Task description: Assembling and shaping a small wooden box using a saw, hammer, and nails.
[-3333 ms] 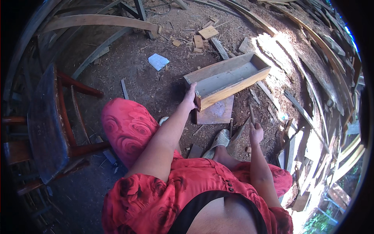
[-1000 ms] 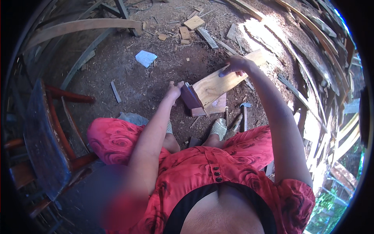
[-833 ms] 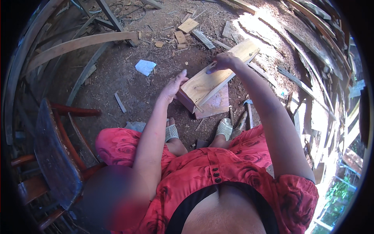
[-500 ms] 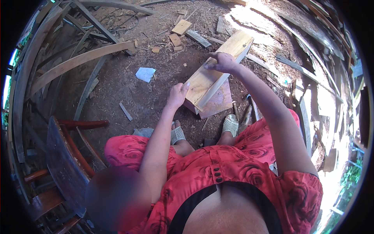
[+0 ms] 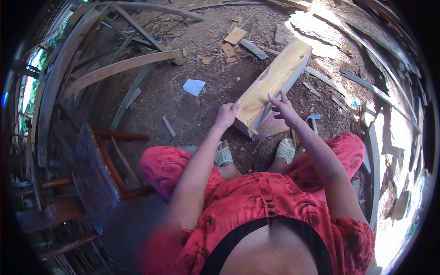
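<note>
Dirt floor strewn with wood scraps lies under us, with a long wooden box resting on it; our left hand grips its near end, seemingly curled, while our right hand rests spread-fingered on its side
</note>
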The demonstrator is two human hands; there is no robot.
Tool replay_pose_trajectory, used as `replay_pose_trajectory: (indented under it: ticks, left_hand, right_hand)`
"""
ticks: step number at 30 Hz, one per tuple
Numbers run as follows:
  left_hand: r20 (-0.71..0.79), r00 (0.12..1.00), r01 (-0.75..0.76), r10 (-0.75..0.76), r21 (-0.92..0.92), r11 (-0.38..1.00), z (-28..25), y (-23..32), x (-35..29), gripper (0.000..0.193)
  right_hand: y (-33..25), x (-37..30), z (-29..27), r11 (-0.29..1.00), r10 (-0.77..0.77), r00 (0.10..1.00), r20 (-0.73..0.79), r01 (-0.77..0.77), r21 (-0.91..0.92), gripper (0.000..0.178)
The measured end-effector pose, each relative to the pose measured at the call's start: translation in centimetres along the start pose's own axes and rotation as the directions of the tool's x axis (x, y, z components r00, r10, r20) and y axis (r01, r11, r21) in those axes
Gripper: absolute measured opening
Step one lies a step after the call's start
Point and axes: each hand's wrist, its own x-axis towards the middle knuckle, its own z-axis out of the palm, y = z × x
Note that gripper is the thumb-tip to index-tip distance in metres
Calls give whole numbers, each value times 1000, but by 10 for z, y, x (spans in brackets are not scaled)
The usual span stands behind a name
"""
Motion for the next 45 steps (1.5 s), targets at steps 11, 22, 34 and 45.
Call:
replay_pose_trajectory:
  ticks: [11,22,34,45]
  left_hand:
    - [377,848,527,-371,-531,664,19,37,-48,43]
    - [487,856,501,-172,-700,509,17,25,-57,37]
    - [4,979,176,-203,-513,840,52,34,-64,35]
    - [238,942,334,-238,-747,575,38,24,-72,25]
  right_hand:
    - [-5,21,-22,976,-198,978,67,203,-73,95]
    - [14,12,-13,914,-231,973,-5,215,-345,65]
    - [-8,-27,8,803,-114,993,-30,74,-592,61]
    - [-5,-68,19,895,-228,972,48,229,-383,60]
